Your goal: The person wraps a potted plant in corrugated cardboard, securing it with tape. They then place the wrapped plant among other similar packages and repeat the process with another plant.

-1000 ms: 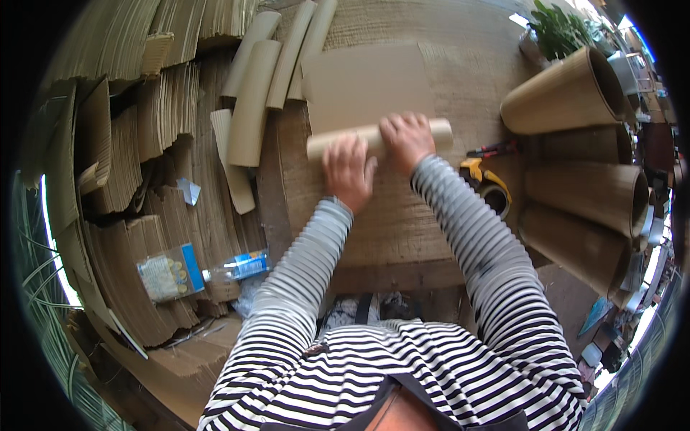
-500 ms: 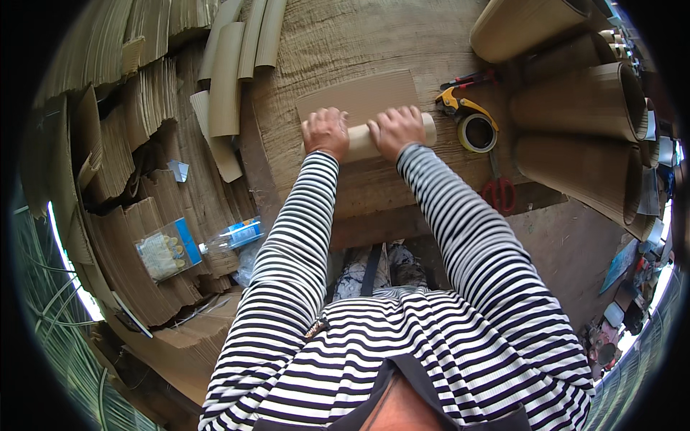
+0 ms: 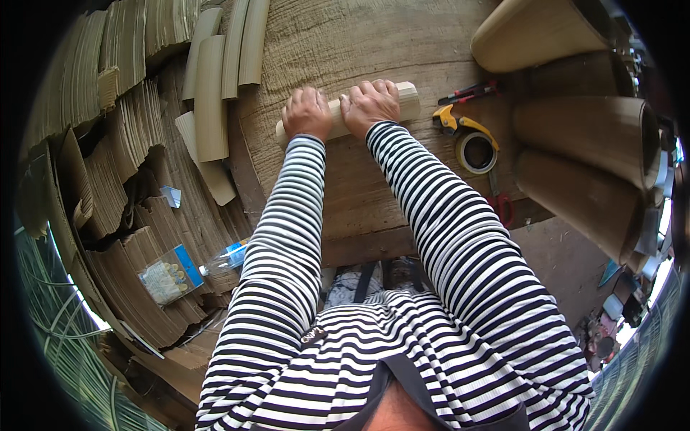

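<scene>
A pale tan roll (image 3: 409,104) lies crosswise on the worn wooden table (image 3: 345,50), tilted slightly up to the right. My left hand (image 3: 307,115) presses on it near its left end, the fingers curled over the far side. Just to the right, my right hand (image 3: 370,106) grips it the same way, leaving the right end bare. Whether the roll is a solid rod or has cardboard wound round it cannot be told, as my hands cover much of its length.
Right of the roll lie a yellow-handled cutter (image 3: 445,119), a tape roll (image 3: 461,153), a red-and-black tool (image 3: 471,93) and red-handled scissors (image 3: 504,209). Large cardboard tubes (image 3: 575,129) line the right. Curved cardboard strips (image 3: 211,100), cardboard stacks (image 3: 118,183) and a plastic bottle (image 3: 228,257) are at left.
Both hands and the roll have moved away from me and a little left. The flat cardboard sheet beyond the roll no longer shows.
</scene>
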